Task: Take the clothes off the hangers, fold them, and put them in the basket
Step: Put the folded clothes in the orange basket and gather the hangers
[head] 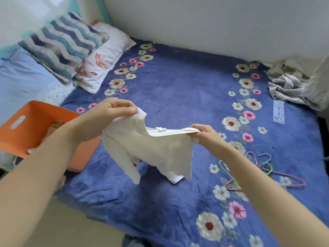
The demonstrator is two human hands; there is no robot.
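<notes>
Pinched between left grip (111,113) and right grip (206,136), cream garment (153,148) hangs.

We cannot see most of the white hanger (170,131): only its top bar shows above the cream garment (151,148), which covers the rest. The fingertips of the right hand (206,136) vanish behind the cloth. The left forearm (44,166) crosses the orange basket (35,111) and hides most of its contents. The right forearm (267,202) covers part of the wire hangers (267,168). The grey heap (288,86) runs off the right edge. The bedspread label (278,112) is too small to read.
</notes>
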